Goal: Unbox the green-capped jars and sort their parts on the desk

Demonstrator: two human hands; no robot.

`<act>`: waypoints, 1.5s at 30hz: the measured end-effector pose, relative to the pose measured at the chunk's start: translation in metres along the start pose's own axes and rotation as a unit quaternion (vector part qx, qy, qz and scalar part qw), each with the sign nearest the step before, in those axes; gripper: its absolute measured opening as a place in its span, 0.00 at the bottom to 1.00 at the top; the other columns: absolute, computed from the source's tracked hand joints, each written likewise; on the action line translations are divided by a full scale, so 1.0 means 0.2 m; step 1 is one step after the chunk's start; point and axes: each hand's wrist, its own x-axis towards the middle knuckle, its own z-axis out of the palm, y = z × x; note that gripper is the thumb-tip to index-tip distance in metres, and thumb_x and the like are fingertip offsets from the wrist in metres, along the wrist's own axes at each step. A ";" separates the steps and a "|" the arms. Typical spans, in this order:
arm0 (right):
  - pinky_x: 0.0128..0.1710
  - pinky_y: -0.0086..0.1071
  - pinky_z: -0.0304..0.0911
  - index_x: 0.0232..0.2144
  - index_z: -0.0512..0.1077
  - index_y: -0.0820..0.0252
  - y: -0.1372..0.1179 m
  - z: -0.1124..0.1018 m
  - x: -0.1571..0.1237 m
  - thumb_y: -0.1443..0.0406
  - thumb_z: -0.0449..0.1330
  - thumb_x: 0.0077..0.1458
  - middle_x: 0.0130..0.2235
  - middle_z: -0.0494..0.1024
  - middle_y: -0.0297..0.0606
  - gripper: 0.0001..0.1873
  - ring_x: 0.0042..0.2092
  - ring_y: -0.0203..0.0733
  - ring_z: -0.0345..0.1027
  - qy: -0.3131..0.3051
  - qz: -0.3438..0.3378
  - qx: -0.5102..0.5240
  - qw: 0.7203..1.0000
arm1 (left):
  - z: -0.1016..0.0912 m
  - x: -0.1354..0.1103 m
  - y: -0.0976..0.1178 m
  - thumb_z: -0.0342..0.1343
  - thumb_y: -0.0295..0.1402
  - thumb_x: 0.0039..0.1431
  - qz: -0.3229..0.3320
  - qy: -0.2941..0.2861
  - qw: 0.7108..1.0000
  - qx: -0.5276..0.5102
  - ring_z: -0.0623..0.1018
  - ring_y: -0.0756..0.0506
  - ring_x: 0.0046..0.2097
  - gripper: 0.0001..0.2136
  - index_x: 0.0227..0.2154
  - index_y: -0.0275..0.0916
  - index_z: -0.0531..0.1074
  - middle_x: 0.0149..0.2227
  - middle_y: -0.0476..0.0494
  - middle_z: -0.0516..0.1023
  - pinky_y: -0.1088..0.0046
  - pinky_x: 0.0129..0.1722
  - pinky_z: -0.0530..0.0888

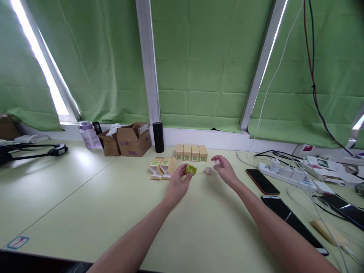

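My left hand (179, 182) pinches a small yellow-green cap-like piece (191, 169) just above the pale green table (85, 197). Over to the right, my right hand (224, 168) hovers with its fingertips pinched on a tiny whitish object (217, 162) that I cannot make out. A small pale pink cube-like item (208, 170) rests on the table between the two hands. Behind them stand several small tan boxes (191, 152) in a row. Two opened tan boxes (162, 167) lie to the left of my left hand.
Two brown cardboard boxes (127, 141), a black cylinder (158, 137) and a clear bottle (88, 134) stand along the back edge. Phones (262, 181) (290, 220), a power strip (284, 172) and tangled cables (313, 189) crowd the right side. A black device (57, 149) lies at far left.
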 end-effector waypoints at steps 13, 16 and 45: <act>0.55 0.45 0.54 0.51 0.76 0.58 -0.05 0.09 0.08 0.67 0.63 0.55 0.52 0.71 0.51 0.20 0.54 0.56 0.64 -0.140 -0.077 -0.395 0.905 | -0.01 0.01 -0.02 0.66 0.33 0.59 0.002 0.020 1.000 -0.006 0.81 0.40 0.52 0.18 0.52 0.40 0.74 0.51 0.37 0.82 0.53 0.60 0.75; 0.55 0.42 0.56 0.58 0.70 0.58 -0.06 0.12 0.09 0.74 0.59 0.54 0.55 0.69 0.50 0.29 0.56 0.54 0.64 -0.137 -0.088 -0.361 0.918 | -0.01 0.01 -0.02 0.65 0.34 0.59 0.004 0.021 1.000 -0.006 0.82 0.40 0.52 0.18 0.52 0.40 0.74 0.51 0.37 0.82 0.53 0.60 0.75; 0.59 0.43 0.49 0.52 0.77 0.57 0.01 0.18 0.10 0.66 0.66 0.50 0.46 0.83 0.46 0.24 0.57 0.52 0.67 -0.174 -0.094 -0.378 0.905 | -0.01 0.02 -0.02 0.65 0.33 0.60 0.015 0.039 0.999 0.001 0.82 0.40 0.53 0.18 0.53 0.41 0.74 0.51 0.37 0.82 0.55 0.58 0.76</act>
